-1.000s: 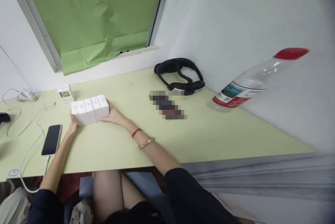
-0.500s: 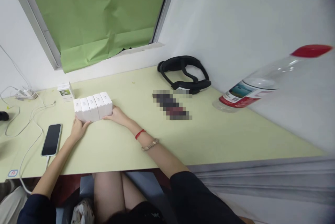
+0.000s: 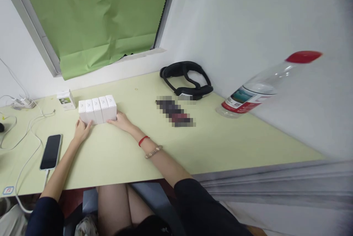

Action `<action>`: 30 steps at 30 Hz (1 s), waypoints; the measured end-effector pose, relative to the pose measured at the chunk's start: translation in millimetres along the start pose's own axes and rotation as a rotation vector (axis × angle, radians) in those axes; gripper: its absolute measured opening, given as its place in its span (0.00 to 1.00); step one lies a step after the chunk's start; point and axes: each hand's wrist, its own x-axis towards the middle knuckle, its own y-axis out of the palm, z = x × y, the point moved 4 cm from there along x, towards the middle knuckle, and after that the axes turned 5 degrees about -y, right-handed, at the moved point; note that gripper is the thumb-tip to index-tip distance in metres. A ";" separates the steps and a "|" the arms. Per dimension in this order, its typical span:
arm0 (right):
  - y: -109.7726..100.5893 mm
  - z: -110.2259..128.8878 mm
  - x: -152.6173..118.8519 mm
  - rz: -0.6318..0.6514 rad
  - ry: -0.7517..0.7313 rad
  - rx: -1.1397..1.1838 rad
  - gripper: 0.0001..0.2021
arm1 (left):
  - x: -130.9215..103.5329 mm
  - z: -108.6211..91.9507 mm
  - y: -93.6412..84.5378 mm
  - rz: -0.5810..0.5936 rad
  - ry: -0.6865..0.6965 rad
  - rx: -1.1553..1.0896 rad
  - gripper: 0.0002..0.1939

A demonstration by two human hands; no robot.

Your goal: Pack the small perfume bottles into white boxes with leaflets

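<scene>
A row of several small white boxes (image 3: 97, 113) is pressed side by side between my two hands on the far left part of the table. My left hand (image 3: 82, 129) grips the left end, its thumb along the near face. At the other end, my right hand (image 3: 121, 121) is closed on the last box, thumb on the near side and fingers partly hidden behind it. Whether the row rests on the table or is slightly raised, I cannot tell. Just behind it to the left stands a separate white box (image 3: 66, 100) with a green picture.
A phone (image 3: 51, 152) on a white cable lies left of my left forearm. A power strip (image 3: 23, 103) sits by the wall. To the right are a blurred-out dark item (image 3: 175, 113), a black headset (image 3: 190, 78) and a red-capped plastic bottle (image 3: 248, 96).
The view has shifted a little. Against the table, the row of boxes has moved slightly away from me and to the right, and sits more level. Both hands still hold it.
</scene>
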 end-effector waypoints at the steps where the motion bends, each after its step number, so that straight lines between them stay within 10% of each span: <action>1: -0.1 0.1 -1.2 0.018 0.008 -0.052 0.33 | -0.4 0.2 -1.5 -0.001 -0.002 -0.044 0.33; 14: 5.1 -3.6 -10.5 0.168 0.067 -0.286 0.40 | 39.8 15.1 -48.5 -0.616 -0.043 -0.160 0.28; 22: 3.3 0.8 -10.2 0.151 0.065 -0.312 0.39 | 43.4 -4.2 -39.6 -0.377 0.157 0.110 0.30; 30: 2.7 0.2 -10.6 0.147 0.076 -0.322 0.39 | 57.0 8.4 -51.8 -0.653 -0.159 0.074 0.44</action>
